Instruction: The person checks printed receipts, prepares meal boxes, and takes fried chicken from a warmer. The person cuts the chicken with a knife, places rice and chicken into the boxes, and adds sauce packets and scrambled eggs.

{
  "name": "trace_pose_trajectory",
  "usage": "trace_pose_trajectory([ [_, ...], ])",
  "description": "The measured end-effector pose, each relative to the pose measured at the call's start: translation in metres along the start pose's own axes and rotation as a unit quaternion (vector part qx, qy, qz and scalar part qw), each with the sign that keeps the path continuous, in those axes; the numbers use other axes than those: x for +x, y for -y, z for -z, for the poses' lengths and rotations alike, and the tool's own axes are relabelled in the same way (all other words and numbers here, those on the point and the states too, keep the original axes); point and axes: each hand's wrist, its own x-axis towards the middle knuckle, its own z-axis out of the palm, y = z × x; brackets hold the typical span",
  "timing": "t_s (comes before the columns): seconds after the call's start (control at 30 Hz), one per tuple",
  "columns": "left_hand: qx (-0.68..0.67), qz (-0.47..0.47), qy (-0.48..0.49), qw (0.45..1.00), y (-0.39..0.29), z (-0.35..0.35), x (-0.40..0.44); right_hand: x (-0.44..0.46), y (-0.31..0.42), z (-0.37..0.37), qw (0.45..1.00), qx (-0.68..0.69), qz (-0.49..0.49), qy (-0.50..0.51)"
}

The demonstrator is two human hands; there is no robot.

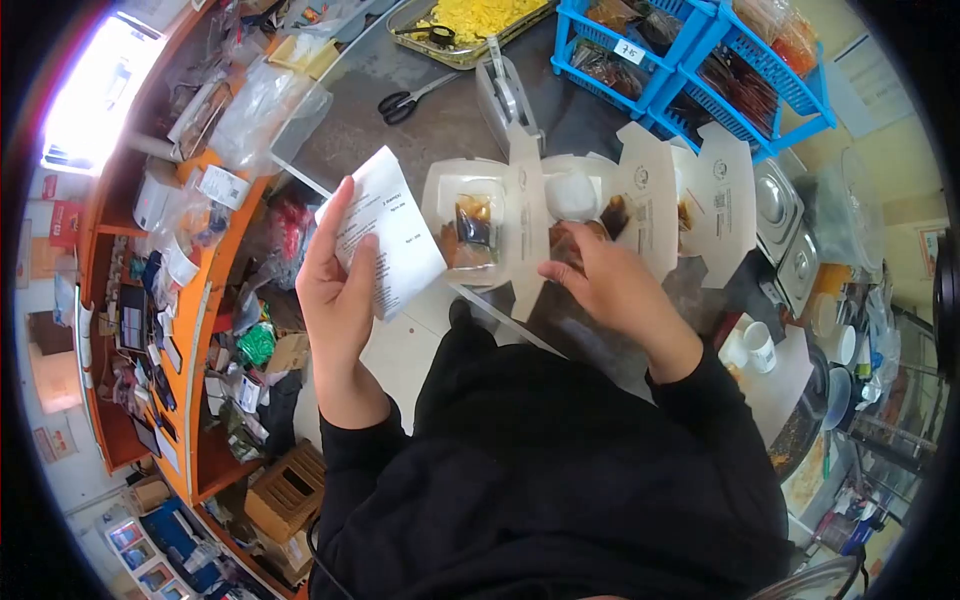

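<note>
My left hand (340,275) holds a printed paper slip (395,235) between thumb and fingers. Over the middle open carton (575,165), my right hand (605,275) reaches in, its thumb apart and its fingertips at the food inside; whether it grips anything is hidden. That carton also holds a round white item (573,194) and dark food. Left of it stands another open carton (436,192) with a dark, clear-wrapped packet (474,220) on top of food. A third open carton (727,205) stands at the right, partly hidden by raised flaps.
Black-handled scissors (410,100) lie on the dark table (350,110). Behind are a tray (400,25) of yellow food, a clear container (490,105) and blue baskets (655,75). Metal lidded pans (778,210) and a white cup (760,352) stand at the right.
</note>
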Motion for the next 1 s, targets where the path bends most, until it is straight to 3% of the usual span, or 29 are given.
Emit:
trace_pose_trajectory([
  [0.03,-0.003,-0.004,0.018,1.0,0.01,0.007,0.009,0.003,-0.004,-0.01,1.0,0.007,-0.025,0.004],
  [0.13,0.0,0.062,0.049,0.997,0.04,0.027,0.042,0.012,0.016,-0.015,0.984,-0.026,0.015,-0.175],
  [0.27,-0.248,0.079,0.086,0.962,0.047,0.03,0.099,0.053,0.072,0.004,0.961,0.119,0.022,-0.247],
  [0.3,-0.257,0.07,0.12,0.956,0.055,0.035,0.118,0.065,0.088,0.002,0.955,0.167,0.024,-0.244],
  [0.4,-0.027,0.125,0.207,0.97,0.131,0.059,0.2,0.107,0.127,-0.022,0.958,0.167,0.066,-0.223],
  [0.47,0.175,0.127,0.256,0.942,0.213,0.073,0.246,0.139,0.15,-0.045,0.961,0.216,0.018,-0.172],
  [0.53,0.426,0.052,0.258,0.865,0.303,0.088,0.268,0.173,0.167,-0.066,0.959,0.26,-0.044,-0.105],
  [0.57,0.553,-0.011,0.241,0.798,0.328,0.095,0.275,0.193,0.177,-0.076,0.965,0.235,-0.066,-0.1],
  [0.67,0.553,-0.095,0.205,0.802,0.35,0.12,0.285,0.26,0.173,-0.116,0.99,0.118,-0.027,-0.065],
  [0.73,0.553,-0.116,0.231,0.792,0.352,0.126,0.291,0.313,0.153,-0.161,0.998,0.037,-0.014,-0.055],
  [0.87,0.539,-0.091,0.281,0.789,0.335,0.13,0.298,0.41,0.14,-0.215,0.987,-0.112,-0.091,0.064],
  [1.0,0.512,-0.127,0.276,0.804,0.353,0.14,0.305,0.422,0.13,-0.235,0.979,-0.151,-0.106,0.085],
])
